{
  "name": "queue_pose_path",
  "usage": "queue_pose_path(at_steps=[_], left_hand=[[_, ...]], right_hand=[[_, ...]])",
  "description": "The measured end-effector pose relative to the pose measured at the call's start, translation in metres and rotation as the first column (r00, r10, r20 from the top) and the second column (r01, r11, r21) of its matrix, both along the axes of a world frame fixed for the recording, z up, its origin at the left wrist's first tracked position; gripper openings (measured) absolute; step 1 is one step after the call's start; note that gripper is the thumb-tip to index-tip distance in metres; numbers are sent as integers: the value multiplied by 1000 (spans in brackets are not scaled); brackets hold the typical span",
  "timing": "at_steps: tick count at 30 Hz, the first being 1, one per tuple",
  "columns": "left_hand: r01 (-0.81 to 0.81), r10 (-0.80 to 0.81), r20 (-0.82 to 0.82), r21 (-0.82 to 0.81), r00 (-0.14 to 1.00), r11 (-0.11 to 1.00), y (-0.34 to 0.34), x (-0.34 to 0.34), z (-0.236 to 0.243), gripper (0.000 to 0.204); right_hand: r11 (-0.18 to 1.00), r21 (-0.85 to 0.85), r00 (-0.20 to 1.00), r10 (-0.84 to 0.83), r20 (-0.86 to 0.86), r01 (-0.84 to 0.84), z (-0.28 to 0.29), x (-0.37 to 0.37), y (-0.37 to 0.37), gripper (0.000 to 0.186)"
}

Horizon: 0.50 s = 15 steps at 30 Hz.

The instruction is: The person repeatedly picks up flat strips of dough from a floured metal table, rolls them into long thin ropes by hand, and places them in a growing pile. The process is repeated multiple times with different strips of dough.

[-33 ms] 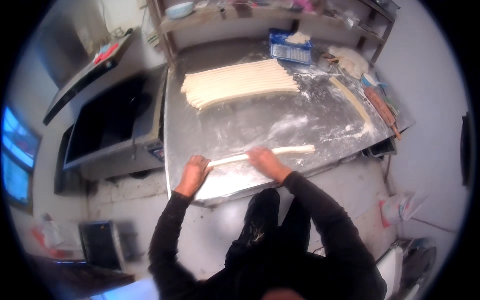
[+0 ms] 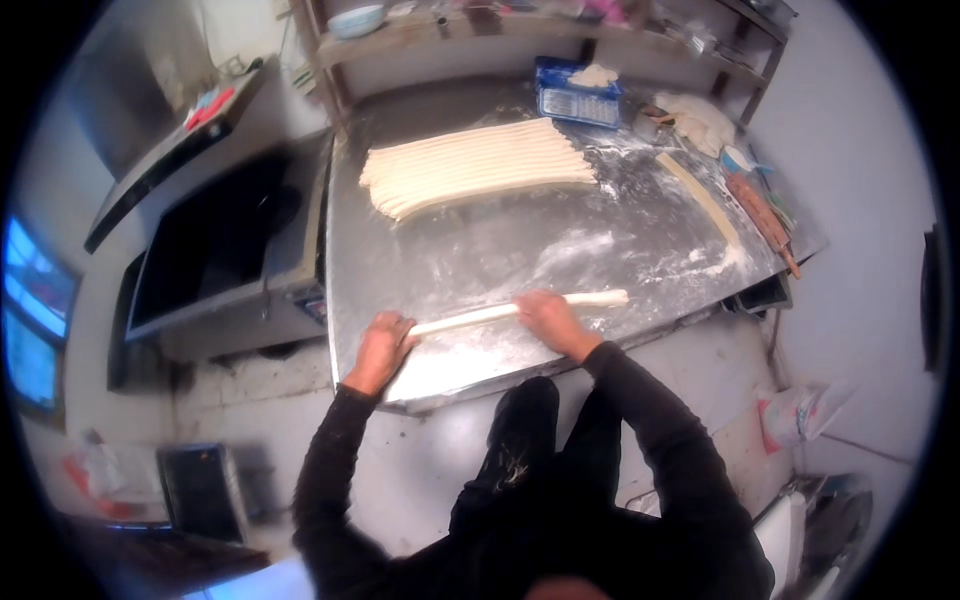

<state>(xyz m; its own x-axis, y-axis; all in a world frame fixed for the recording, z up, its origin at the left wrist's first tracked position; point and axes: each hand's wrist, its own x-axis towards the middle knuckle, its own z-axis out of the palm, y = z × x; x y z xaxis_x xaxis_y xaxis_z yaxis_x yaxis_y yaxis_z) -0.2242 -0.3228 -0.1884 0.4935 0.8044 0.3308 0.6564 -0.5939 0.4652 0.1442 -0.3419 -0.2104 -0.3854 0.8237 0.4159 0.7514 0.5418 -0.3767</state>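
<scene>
A long pale dough rope (image 2: 465, 319) lies across the near part of the floured metal table (image 2: 470, 240). At its left end, the fingers of my left hand (image 2: 383, 345) are closed on the dough. My right hand (image 2: 548, 318) is wrapped over the rope right of its middle, and the free end sticks out beyond that hand. Farther back, several dough ropes (image 2: 475, 165) lie side by side in a tight row. One flat, yellowish strip (image 2: 700, 195) rests apart on the right, in loose flour.
A wooden rolling pin (image 2: 762, 215) lies along the right edge, near a pale dough lump (image 2: 697, 122). A blue scale (image 2: 578, 105) with a bit of dough on it stands at the back, below a wooden shelf (image 2: 470, 45). Left of the table is a dark-topped unit (image 2: 215, 235).
My right hand has slid to the right along the dough rope, baring more of it between my hands. My left hand has shifted slightly left, still on its end.
</scene>
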Motion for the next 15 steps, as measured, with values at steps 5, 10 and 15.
queue_pose_path(at_steps=[5,10,15], left_hand=[[7,-8,-54,-15,998,1000,-5,-18,9,26],[-35,34,-37,-27,999,999,-3,-19,11,23],[-95,94,-56,-8,994,995,-1,-25,5,19]], right_hand=[[979,-202,995,26,101,-6,25,-34,1,31],[955,-124,958,253,-136,-270,25,-176,17,42],[977,-36,973,203,-109,-208,4,-189,22,34]])
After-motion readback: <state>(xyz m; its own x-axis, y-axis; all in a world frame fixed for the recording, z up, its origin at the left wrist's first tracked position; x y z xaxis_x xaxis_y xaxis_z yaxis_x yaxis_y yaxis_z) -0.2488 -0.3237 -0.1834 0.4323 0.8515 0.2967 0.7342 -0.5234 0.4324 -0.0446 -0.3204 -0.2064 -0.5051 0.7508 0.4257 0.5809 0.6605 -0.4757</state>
